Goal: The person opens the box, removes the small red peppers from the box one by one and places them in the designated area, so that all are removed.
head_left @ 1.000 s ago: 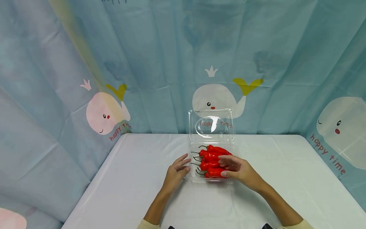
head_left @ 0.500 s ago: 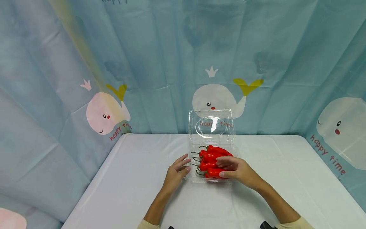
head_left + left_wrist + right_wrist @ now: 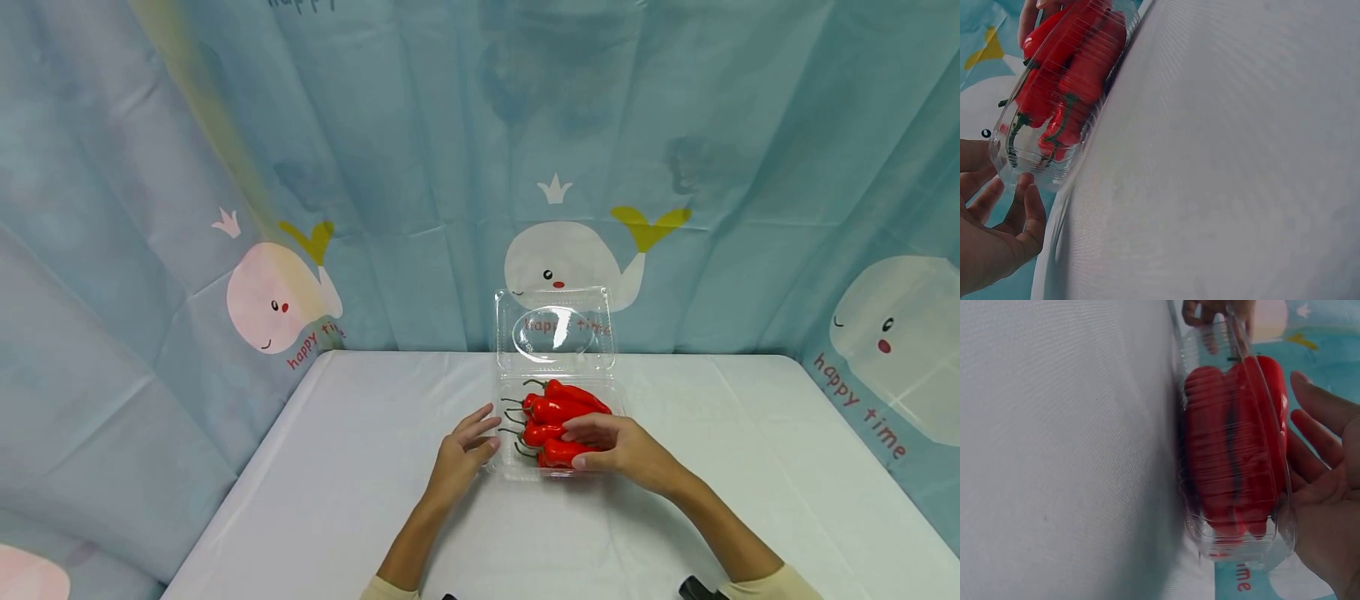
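My right grip [image 3: 622, 450], thumb and fingers spread, is over the right-hand ends of the red peppers [image 3: 555, 411], and my left grip [image 3: 461, 454] is loosely spread at the near end of their clear box [image 3: 517, 472]. Beside my right grip, its wrist view shows a lower layer that the head view mostly hides. The stems [image 3: 1066, 115] point toward my left grip, long axes running toward my right, which has slid slightly leftward since a second ago.
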`<act>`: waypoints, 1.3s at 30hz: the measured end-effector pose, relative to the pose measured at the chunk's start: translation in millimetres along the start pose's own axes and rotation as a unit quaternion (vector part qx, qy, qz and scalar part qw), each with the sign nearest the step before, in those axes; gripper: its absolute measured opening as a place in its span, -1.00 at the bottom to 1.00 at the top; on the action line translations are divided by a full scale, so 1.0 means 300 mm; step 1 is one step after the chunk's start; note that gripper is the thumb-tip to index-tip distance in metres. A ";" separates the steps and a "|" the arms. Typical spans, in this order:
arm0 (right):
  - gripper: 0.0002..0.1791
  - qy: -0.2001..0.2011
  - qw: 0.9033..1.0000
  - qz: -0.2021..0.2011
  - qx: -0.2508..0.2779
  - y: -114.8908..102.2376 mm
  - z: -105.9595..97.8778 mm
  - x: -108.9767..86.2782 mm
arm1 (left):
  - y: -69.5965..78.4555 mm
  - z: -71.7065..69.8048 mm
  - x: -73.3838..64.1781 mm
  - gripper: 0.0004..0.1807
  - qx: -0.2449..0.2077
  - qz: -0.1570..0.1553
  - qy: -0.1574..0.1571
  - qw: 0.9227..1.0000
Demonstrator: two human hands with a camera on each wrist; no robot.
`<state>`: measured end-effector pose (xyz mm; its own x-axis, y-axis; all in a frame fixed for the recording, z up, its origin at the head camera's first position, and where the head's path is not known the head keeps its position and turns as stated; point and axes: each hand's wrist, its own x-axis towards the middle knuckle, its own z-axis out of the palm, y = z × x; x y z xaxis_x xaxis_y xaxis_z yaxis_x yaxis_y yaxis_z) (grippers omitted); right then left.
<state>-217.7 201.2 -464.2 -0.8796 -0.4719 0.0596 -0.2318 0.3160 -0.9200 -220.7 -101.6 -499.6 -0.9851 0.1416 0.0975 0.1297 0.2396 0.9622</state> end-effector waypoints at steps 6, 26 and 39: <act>-0.50 -0.003 1.000 0.007 -0.014 -0.002 -0.003 0.004 | 0.002 -0.005 -0.007 -0.57 -0.021 0.020 -0.007 1.000; -0.52 0.005 0.998 0.028 -0.063 -0.004 0.002 0.009 | 0.011 -0.005 -0.009 -0.58 -0.024 0.014 -0.003 1.000; -0.59 0.029 0.995 0.004 -0.100 0.001 0.005 0.001 | 0.005 -0.004 -0.008 -0.57 -0.033 0.014 -0.005 0.999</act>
<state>-217.3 199.9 -464.9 -0.9026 -0.4230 0.0801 -0.2979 0.4795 -0.8254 -218.3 -102.7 -498.0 -0.9801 0.1568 0.1220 0.1488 0.1725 0.9737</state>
